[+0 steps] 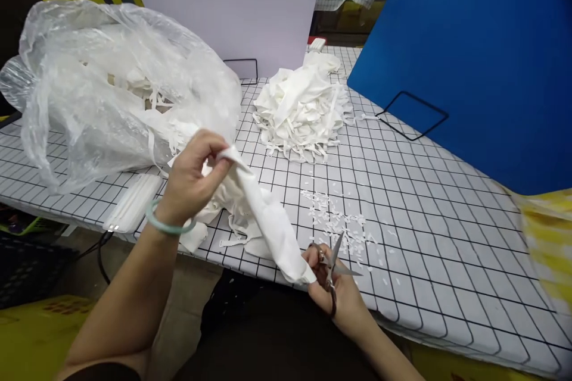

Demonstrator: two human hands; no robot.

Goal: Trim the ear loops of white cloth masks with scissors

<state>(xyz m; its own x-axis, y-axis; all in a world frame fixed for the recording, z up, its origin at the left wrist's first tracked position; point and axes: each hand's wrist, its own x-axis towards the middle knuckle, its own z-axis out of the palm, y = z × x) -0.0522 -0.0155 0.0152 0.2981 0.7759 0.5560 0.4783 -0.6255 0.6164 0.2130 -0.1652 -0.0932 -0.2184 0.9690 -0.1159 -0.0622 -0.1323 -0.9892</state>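
Observation:
A strip of white fabric (272, 223) stretches between my two hands, over the table's front edge. My left hand (196, 175) pinches its upper end. At the lower end my right hand (333, 286) grips the cloth between thumb and fingers and also carries a pair of scissors (333, 268), blades parted and pointing right. More white cloth with narrow straps (243, 229) lies beneath the strip. Small white clippings (337, 220) are scattered on the table beyond the scissors.
A pile of white fabric pieces (304, 107) sits further back. At left bulges a clear plastic bag (129, 89) with white pieces inside. A white power strip (133, 202) lies near the front edge. Pale purple (232, 6) and blue (473, 71) boards stand behind the grid-patterned tablecloth (429, 220).

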